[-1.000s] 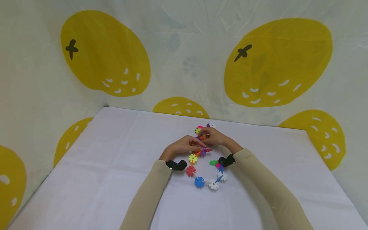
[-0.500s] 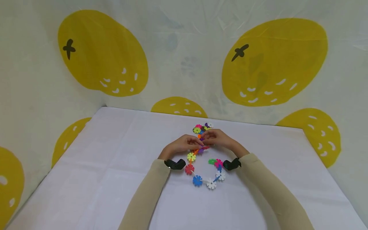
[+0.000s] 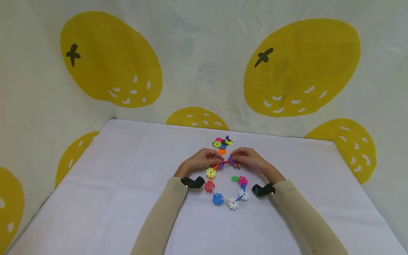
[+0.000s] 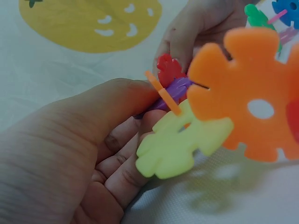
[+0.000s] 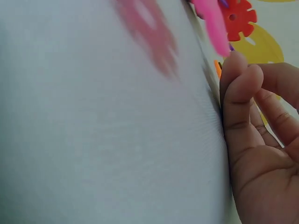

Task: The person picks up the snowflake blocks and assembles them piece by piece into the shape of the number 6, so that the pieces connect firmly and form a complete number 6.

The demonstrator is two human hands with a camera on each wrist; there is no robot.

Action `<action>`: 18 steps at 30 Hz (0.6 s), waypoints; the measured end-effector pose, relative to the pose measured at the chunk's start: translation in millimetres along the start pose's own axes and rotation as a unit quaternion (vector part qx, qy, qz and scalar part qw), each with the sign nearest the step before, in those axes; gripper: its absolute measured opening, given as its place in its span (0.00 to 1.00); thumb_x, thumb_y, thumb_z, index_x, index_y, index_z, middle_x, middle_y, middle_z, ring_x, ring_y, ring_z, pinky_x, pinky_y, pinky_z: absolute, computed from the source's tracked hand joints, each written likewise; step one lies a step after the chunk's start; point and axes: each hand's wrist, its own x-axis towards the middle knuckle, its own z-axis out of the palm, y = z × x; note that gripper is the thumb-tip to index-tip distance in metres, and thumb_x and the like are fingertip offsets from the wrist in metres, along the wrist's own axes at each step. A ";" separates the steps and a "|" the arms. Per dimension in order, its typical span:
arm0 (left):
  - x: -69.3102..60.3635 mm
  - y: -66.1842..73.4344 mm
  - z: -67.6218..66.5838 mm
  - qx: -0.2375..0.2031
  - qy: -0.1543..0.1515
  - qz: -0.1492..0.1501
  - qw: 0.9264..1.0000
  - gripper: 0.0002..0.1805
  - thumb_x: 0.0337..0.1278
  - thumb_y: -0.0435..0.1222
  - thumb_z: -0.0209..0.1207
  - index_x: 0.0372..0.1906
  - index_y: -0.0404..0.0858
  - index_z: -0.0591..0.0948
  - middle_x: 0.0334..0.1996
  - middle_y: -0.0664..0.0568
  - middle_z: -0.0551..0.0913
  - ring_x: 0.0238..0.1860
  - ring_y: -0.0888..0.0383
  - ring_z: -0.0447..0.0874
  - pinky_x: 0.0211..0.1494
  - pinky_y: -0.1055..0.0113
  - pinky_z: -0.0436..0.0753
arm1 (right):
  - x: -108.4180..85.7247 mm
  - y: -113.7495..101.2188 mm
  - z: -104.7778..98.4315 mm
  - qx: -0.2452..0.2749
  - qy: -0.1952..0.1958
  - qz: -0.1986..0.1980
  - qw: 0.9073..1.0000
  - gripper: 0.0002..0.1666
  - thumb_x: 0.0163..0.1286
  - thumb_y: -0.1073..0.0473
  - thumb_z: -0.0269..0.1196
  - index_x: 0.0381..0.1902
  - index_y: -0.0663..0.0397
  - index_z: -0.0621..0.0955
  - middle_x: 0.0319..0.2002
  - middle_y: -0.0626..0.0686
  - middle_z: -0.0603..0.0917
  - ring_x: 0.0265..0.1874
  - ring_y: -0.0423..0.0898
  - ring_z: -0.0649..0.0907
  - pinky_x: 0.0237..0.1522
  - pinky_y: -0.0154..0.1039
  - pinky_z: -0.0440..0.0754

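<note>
A chain of notched snowflake discs curves across the cloth, with a blue disc [image 3: 218, 199] and a white disc [image 3: 233, 203] at its near side. My left hand [image 3: 204, 158] pinches a purple disc of that chain [image 4: 175, 92] between thumb and finger. From it a red disc [image 3: 226, 162] points rightward, seen edge-on. Opposite, my right hand [image 3: 250, 159] pinches another purple disc [image 3: 231, 160] against or very close to the red one; contact cannot be told. In the right wrist view the right fingertips [image 5: 244, 81] meet, and what they hold is hidden.
Behind the hands lies a loose cluster of discs, including an orange one [image 3: 222, 151], a yellow one [image 3: 217, 144] and a white one [image 3: 232, 138]. The chain's other end carries a green disc [image 3: 235, 179] and a pink disc [image 3: 243, 181]. A white cloth [image 3: 127, 212] covers the table.
My right hand has drawn back from the loose discs, moving right and nearer, and a purple disc now shows in its fingers beside the red one. The left hand has kept its grip, barely shifting.
</note>
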 end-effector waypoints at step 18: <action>1.4 -2.0 0.4 0.009 0.010 0.005 1.000 0.12 0.64 0.40 0.62 0.47 0.40 0.85 0.35 0.52 0.85 0.33 0.58 0.79 0.42 0.71 0.79 | -10.1 8.1 7.0 0.148 0.027 0.014 0.988 0.12 0.72 0.64 0.59 0.50 0.65 0.74 0.37 0.52 0.85 0.32 0.43 0.85 0.41 0.32 0.83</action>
